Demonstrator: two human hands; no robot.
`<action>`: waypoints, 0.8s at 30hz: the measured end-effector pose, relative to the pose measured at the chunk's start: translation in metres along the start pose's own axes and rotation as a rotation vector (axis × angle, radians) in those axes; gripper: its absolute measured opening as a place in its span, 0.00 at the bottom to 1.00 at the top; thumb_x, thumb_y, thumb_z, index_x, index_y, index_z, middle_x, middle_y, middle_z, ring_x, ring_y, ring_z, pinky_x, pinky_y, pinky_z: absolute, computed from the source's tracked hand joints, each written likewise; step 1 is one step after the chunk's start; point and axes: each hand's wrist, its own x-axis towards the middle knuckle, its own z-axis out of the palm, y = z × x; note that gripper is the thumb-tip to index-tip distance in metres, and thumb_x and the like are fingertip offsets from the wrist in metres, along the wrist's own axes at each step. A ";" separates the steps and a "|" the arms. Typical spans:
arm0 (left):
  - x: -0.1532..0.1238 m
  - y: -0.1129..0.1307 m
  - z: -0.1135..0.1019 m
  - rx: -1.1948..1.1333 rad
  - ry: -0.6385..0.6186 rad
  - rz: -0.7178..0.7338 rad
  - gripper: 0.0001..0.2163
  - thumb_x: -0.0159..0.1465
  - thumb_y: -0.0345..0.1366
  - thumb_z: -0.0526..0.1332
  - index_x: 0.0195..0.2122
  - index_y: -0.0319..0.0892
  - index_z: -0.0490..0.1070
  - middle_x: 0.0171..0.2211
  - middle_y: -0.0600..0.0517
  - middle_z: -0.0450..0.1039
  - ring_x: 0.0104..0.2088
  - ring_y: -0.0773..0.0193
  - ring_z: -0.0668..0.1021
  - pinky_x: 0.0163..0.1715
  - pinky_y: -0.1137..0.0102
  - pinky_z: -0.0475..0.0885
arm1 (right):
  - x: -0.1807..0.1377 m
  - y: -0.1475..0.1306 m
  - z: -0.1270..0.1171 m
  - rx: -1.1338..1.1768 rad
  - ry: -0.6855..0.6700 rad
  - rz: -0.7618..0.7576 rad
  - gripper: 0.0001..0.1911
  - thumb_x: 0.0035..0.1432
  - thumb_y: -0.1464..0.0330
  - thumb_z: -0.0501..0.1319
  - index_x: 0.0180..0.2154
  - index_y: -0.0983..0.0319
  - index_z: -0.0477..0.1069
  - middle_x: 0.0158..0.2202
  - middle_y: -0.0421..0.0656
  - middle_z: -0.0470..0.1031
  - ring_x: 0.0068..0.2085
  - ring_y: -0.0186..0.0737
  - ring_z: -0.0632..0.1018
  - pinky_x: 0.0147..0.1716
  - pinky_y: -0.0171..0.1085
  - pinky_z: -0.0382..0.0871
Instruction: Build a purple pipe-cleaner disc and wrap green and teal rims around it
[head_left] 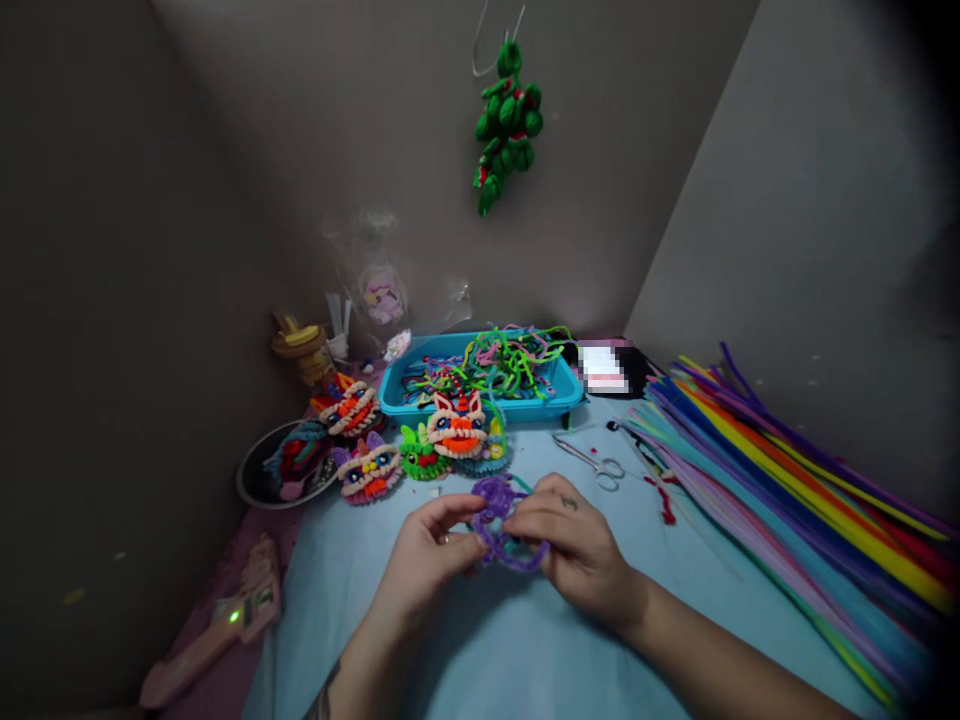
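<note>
A purple pipe-cleaner piece (496, 510), partly shaped with a bit of teal in it, is held just above the light blue table (465, 640). My left hand (421, 555) pinches its left side with thumb and fingers. My right hand (577, 545) grips its right side, fingers curled over it. Part of the piece is hidden under my fingers.
Finished pipe-cleaner lion heads (457, 428) sit behind my hands, before a blue tray (397, 398) of scraps. Scissors (596, 462) lie to the right, beside a long fan of coloured pipe cleaners (795, 500). A bowl (259, 485) and glue gun (225, 625) are at left. A green ornament (506, 125) hangs above.
</note>
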 end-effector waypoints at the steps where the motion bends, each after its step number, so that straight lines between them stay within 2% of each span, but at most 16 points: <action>1: 0.000 0.001 0.001 -0.001 0.000 -0.005 0.18 0.43 0.32 0.74 0.36 0.38 0.77 0.32 0.51 0.76 0.20 0.73 0.72 0.19 0.78 0.66 | 0.000 0.000 0.000 -0.011 -0.005 -0.004 0.14 0.58 0.77 0.57 0.45 0.58 0.71 0.34 0.44 0.78 0.36 0.39 0.74 0.36 0.41 0.68; 8: -0.002 -0.001 0.005 0.003 -0.009 0.008 0.21 0.41 0.30 0.74 0.38 0.40 0.74 0.35 0.52 0.75 0.21 0.72 0.73 0.23 0.75 0.69 | -0.001 -0.002 0.002 -0.080 -0.033 -0.029 0.19 0.56 0.79 0.55 0.48 0.59 0.68 0.36 0.46 0.77 0.37 0.40 0.74 0.37 0.42 0.69; 11: -0.001 -0.002 0.005 -0.015 0.048 0.046 0.20 0.42 0.30 0.74 0.37 0.40 0.73 0.35 0.52 0.75 0.23 0.72 0.74 0.27 0.74 0.70 | -0.003 -0.004 0.004 -0.175 0.085 0.044 0.20 0.54 0.78 0.57 0.49 0.60 0.65 0.41 0.49 0.73 0.42 0.44 0.73 0.40 0.45 0.69; 13: 0.000 -0.002 0.005 -0.030 0.110 0.075 0.21 0.42 0.31 0.74 0.37 0.39 0.72 0.36 0.52 0.75 0.24 0.71 0.75 0.27 0.74 0.70 | -0.005 -0.007 0.006 -0.219 0.173 0.044 0.16 0.53 0.78 0.58 0.45 0.60 0.66 0.38 0.47 0.71 0.40 0.43 0.72 0.39 0.45 0.70; 14: 0.001 -0.002 0.005 -0.037 0.139 0.088 0.21 0.42 0.31 0.74 0.37 0.39 0.72 0.35 0.52 0.75 0.24 0.71 0.75 0.27 0.74 0.70 | -0.005 -0.008 0.006 -0.217 0.170 0.018 0.13 0.53 0.78 0.59 0.41 0.60 0.67 0.34 0.45 0.71 0.37 0.42 0.72 0.37 0.43 0.70; 16: 0.002 -0.002 0.005 -0.052 0.182 0.107 0.21 0.41 0.31 0.74 0.37 0.40 0.72 0.33 0.54 0.74 0.25 0.70 0.76 0.28 0.74 0.70 | -0.006 -0.011 0.008 -0.194 0.061 -0.045 0.08 0.54 0.77 0.59 0.36 0.59 0.67 0.28 0.41 0.70 0.31 0.38 0.71 0.33 0.40 0.69; 18: 0.003 -0.002 0.005 -0.072 0.207 0.119 0.21 0.41 0.31 0.75 0.36 0.40 0.72 0.32 0.55 0.74 0.26 0.69 0.76 0.28 0.75 0.71 | -0.006 -0.014 0.010 -0.185 -0.067 -0.084 0.07 0.56 0.76 0.59 0.36 0.60 0.68 0.26 0.41 0.72 0.29 0.37 0.72 0.30 0.38 0.69; 20: 0.003 -0.002 0.006 -0.086 0.218 0.127 0.20 0.40 0.31 0.75 0.35 0.40 0.72 0.32 0.55 0.75 0.27 0.69 0.77 0.29 0.75 0.71 | -0.006 -0.016 0.013 -0.202 -0.125 -0.090 0.09 0.57 0.75 0.59 0.41 0.61 0.69 0.28 0.43 0.75 0.29 0.38 0.74 0.29 0.37 0.70; 24: 0.002 -0.002 0.010 -0.087 0.210 0.124 0.21 0.39 0.30 0.75 0.35 0.39 0.71 0.32 0.53 0.75 0.28 0.68 0.77 0.30 0.74 0.71 | -0.008 -0.015 0.017 -0.217 -0.153 -0.077 0.14 0.59 0.74 0.59 0.47 0.62 0.68 0.34 0.46 0.79 0.33 0.39 0.78 0.31 0.38 0.73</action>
